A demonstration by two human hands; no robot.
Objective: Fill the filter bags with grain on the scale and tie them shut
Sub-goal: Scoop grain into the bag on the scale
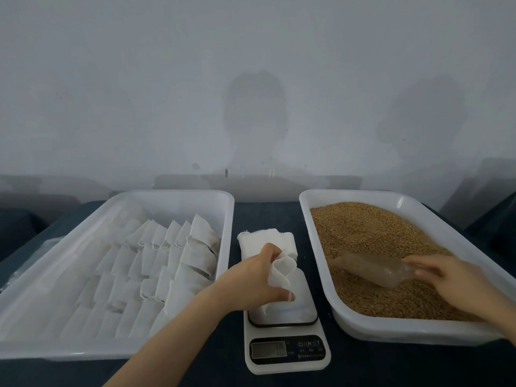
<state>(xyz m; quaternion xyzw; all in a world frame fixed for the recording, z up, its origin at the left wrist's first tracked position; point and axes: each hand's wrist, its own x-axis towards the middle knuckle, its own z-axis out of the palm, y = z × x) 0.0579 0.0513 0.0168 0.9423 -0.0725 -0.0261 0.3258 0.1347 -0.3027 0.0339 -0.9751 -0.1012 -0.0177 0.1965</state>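
Observation:
A white kitchen scale stands in the middle of the dark table. My left hand grips a white filter bag with its mouth held open, standing on the scale's platform. On the right, a white tray holds brown grain. My right hand holds the handle of a clear plastic scoop, whose body lies in the grain. A stack of empty filter bags sits just behind the scale.
On the left a large white tray holds several rows of filled, closed filter bags. A pale wall rises right behind the table. The two trays flank the scale closely.

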